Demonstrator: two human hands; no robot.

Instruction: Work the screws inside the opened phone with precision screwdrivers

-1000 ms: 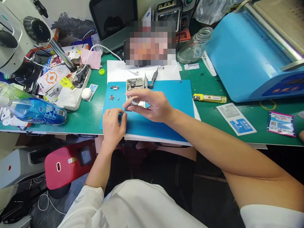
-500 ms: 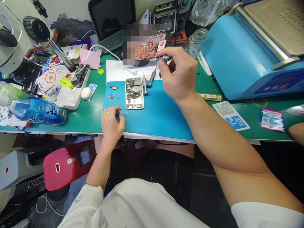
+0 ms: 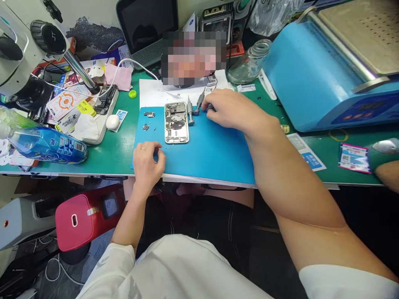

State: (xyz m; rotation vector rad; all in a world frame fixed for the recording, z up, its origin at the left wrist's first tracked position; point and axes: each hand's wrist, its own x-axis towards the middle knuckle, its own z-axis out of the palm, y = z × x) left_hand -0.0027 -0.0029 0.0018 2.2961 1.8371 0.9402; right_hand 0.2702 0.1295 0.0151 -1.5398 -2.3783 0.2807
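An opened phone (image 3: 176,123) lies on the blue mat (image 3: 208,153), its inner parts showing. Two grey screwdrivers rest at its right: one screwdriver (image 3: 190,112) close to the phone, the other screwdriver (image 3: 199,101) farther back. Beyond them, my right hand (image 3: 232,109) is closed, low over the mat, around a dark grey screwdriver (image 3: 211,107) that the fingers mostly cover. My left hand (image 3: 147,162) rests at the mat's front left edge, loosely curved, thumb apart from the fingers, holding nothing. A small metal part (image 3: 149,114) and a smaller part (image 3: 145,127) lie left of the phone.
A phone at the back is largely blurred out. A glass jar (image 3: 249,62) and a blue machine (image 3: 311,79) stand at the right. On the left are a microscope (image 3: 46,41), a blue bottle (image 3: 50,145) and a white round case (image 3: 112,122).
My right hand has come down and slightly left, from in front of the upright phone to just beside the two screwdrivers. My left hand has hardly moved.
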